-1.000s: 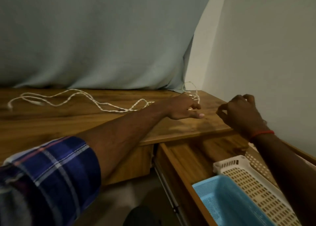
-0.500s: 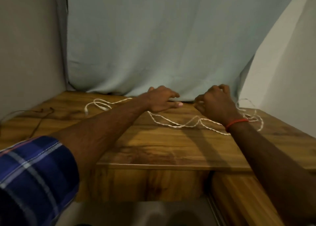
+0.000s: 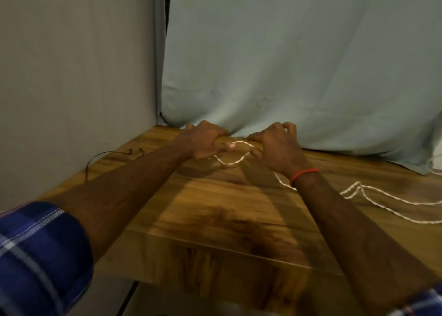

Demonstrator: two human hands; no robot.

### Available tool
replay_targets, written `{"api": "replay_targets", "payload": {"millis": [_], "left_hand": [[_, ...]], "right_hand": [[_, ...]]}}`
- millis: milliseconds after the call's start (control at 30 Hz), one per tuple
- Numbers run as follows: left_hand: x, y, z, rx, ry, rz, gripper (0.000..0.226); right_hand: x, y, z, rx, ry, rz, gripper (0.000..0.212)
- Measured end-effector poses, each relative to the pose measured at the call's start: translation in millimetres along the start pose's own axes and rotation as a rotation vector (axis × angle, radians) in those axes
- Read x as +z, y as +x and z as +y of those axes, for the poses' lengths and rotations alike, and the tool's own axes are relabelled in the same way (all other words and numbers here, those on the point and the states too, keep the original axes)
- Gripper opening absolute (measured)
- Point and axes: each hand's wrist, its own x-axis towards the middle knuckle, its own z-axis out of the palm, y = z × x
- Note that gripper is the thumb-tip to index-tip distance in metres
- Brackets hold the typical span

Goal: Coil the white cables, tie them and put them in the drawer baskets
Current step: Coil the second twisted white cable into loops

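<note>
A long white twisted cable (image 3: 373, 202) lies across the wooden desktop (image 3: 222, 210) and trails off to the right edge of the view. Its left end forms a small loop (image 3: 235, 159) between my two hands near the back of the desk. My left hand (image 3: 205, 141) pinches one side of that loop with thumb and fingers. My right hand (image 3: 275, 146), with a red band at the wrist, grips the other side, its fingers curled. The drawer and its baskets are out of view.
A thin dark cable (image 3: 107, 154) lies at the back left corner of the desk. A grey wall (image 3: 71, 76) stands to the left and a pale blue cloth (image 3: 299, 64) hangs behind. The desk's front edge (image 3: 215, 244) runs below my forearms.
The view has swung left, away from the drawer and baskets. Both hands have moved to the cable's left end and closed on it, forming a small loop between them.
</note>
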Motion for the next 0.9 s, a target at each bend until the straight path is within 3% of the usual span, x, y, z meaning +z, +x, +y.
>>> {"api": "replay_targets", "payload": {"millis": [100, 200, 367, 700, 900], "left_hand": [[14, -11, -18, -0.103, -0.037, 0.03, 0.09], [37, -14, -33, -0.261, -0.003, 0.094, 0.078], [63, -20, -59, -0.425, 0.124, 0.123, 0.065], [76, 4, -71, -0.604, -0.03, 0.057, 0.009], [66, 15, -62, -0.635, -0.046, 0.024, 0.018]], "right_hand": [[22, 13, -25, -0.017, 0.059, -0.044, 0.044], [44, 20, -46, -0.039, 0.086, -0.082, 0.06], [77, 33, -55, -0.108, 0.063, -0.157, 0.056], [109, 37, -33, -0.047, 0.162, -0.197, 0.03], [102, 33, -24, 0.064, 0.244, -0.128, 0.029]]}}
